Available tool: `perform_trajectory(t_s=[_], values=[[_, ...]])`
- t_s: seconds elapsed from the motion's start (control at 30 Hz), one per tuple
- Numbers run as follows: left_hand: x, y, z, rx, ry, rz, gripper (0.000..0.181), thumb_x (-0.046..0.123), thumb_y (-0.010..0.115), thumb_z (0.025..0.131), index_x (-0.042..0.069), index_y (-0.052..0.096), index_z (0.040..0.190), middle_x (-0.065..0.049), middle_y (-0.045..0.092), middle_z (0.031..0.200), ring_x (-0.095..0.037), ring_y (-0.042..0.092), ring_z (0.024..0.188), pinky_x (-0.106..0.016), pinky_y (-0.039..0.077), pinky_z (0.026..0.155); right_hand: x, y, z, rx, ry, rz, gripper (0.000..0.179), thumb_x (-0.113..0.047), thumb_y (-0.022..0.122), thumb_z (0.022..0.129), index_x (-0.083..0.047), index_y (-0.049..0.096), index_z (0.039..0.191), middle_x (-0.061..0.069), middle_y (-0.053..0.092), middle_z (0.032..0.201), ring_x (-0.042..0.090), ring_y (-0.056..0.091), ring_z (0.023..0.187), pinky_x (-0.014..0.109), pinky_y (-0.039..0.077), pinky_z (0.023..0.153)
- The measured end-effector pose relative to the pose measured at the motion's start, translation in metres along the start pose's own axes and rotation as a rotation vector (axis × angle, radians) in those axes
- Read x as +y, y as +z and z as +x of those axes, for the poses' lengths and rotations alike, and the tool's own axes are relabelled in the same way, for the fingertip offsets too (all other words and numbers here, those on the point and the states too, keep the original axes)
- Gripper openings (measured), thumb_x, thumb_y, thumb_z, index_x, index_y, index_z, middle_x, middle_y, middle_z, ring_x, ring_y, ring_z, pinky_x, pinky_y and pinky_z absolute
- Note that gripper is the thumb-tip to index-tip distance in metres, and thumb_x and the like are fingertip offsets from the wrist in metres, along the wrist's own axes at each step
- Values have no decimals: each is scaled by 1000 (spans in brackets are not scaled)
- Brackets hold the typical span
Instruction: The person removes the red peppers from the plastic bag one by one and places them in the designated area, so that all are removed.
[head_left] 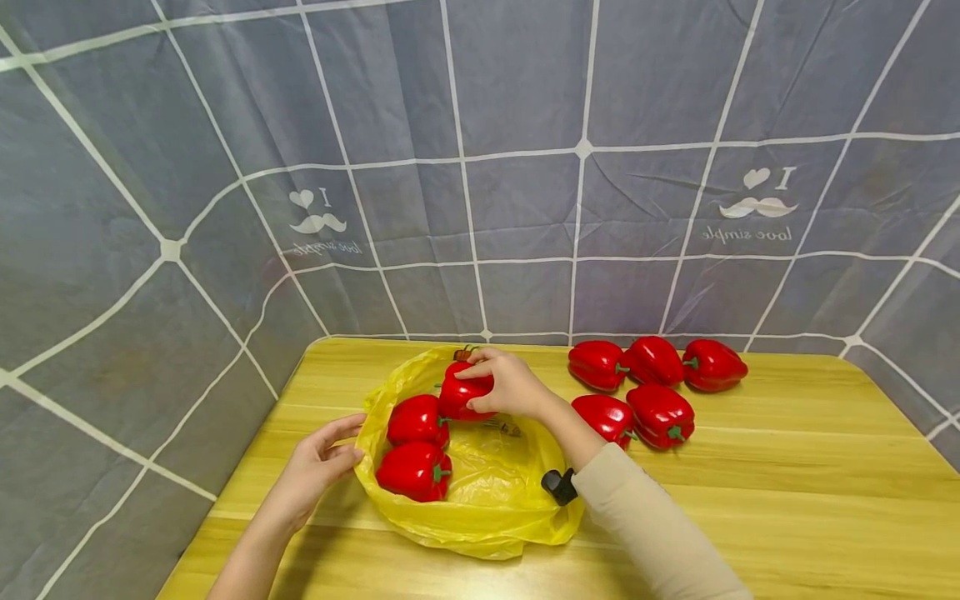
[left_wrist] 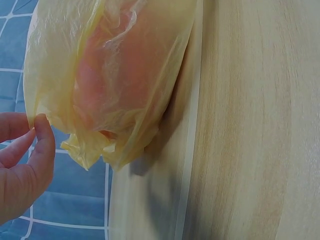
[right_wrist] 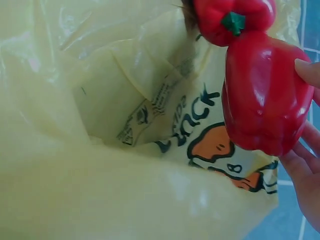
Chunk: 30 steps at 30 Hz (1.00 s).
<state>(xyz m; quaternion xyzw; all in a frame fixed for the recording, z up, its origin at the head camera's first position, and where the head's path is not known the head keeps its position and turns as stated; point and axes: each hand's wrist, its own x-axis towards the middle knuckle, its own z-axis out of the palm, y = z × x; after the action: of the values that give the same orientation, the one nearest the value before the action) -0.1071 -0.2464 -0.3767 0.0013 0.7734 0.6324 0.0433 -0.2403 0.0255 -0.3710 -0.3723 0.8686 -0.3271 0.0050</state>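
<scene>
A yellow plastic bag (head_left: 480, 537) lies spread with its mouth up on the wooden table. My left hand (head_left: 318, 467) pinches the bag's left rim between thumb and fingers, which the left wrist view shows closely on the hand (left_wrist: 27, 170). Within the bag's far part, my right hand (head_left: 510, 385) holds a red bell pepper (head_left: 459, 393) by its sides. Two more red bell peppers, one (head_left: 417, 421) behind the other (head_left: 412, 472), rest along the bag's left side. In the right wrist view the gripped pepper (right_wrist: 265, 95) hangs over printed lettering and an orange cartoon.
Several red bell peppers (head_left: 660, 415) with green stems lie on the table (head_left: 795, 467) right of the bag, partly behind my right forearm. A small black device (head_left: 558, 486) sits beside that forearm. Grey tile-patterned cloth (head_left: 525, 208) rises behind the table's far edge.
</scene>
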Motion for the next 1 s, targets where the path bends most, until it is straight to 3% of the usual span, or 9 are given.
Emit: perform_trajectory(t_s=[0.3, 0.57, 0.8, 1.0], values=[[-1, 0, 1, 6, -1, 5, 49, -1, 54, 90, -10, 38, 135, -28, 43, 131, -7, 58, 95, -23, 50, 76, -9, -16, -6, 2, 11, 79, 40, -15, 73, 76, -10, 68, 116, 9, 53, 123, 26, 50, 109, 32, 48, 83], [-4, 1, 1, 17, 0, 19, 49, 1, 55, 91, -9, 38, 135, -27, 44, 130, -8, 57, 94, -24, 50, 75, -18, -34, -15, 61, -42, 76, 40, -16, 75, 74, -11, 69, 113, 9, 55, 122, 29, 48, 115, 36, 48, 86], [-5, 2, 1, 17, 4, 23, 49, 1, 55, 91, -10, 38, 135, -26, 44, 131, -7, 57, 95, -24, 50, 76, -21, -54, -30, 81, -36, 106, 41, -16, 75, 75, -11, 68, 115, 6, 55, 124, 27, 49, 114, 37, 47, 88], [-7, 1, 0, 5, 4, 26, 49, 2, 55, 91, -10, 37, 136, -26, 43, 131, -5, 58, 95, -25, 50, 77, -17, -78, -49, 126, -25, 118, 40, -14, 76, 75, -10, 69, 114, 6, 56, 120, 25, 51, 107, 36, 51, 79]])
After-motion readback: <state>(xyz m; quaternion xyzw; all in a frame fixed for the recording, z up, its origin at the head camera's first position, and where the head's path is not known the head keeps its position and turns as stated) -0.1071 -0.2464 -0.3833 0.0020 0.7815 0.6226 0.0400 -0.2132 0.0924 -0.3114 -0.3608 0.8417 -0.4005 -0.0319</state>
